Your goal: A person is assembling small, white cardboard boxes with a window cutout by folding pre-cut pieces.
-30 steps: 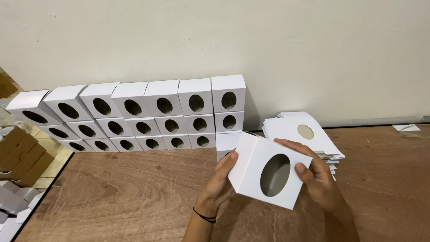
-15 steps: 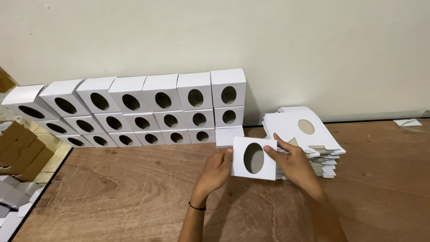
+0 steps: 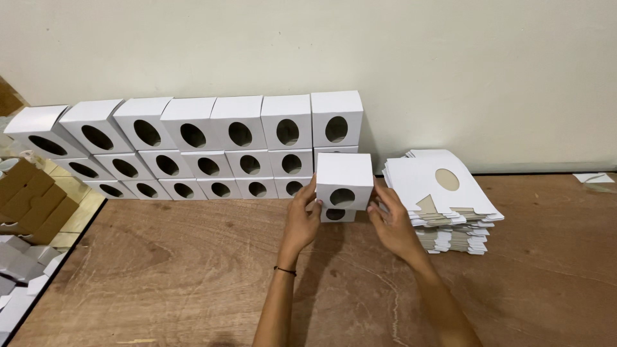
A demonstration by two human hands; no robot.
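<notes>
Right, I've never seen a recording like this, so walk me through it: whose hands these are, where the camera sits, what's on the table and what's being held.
There is no machine here. A person wears a camera on the head, and it looks down at that person's own two bare hands; this is the only view.

The left hand and the right hand hold a folded white box with an oval hole in its front, one hand on each side. It sits on top of another white box at the right end of the rows.

Along the wall stands a stacked wall of white boxes of the same kind, three rows high. To the right lies a pile of flat box blanks, not yet folded. All of it rests on a brown wooden table. At the left edge lie brown cardboard pieces.
</notes>
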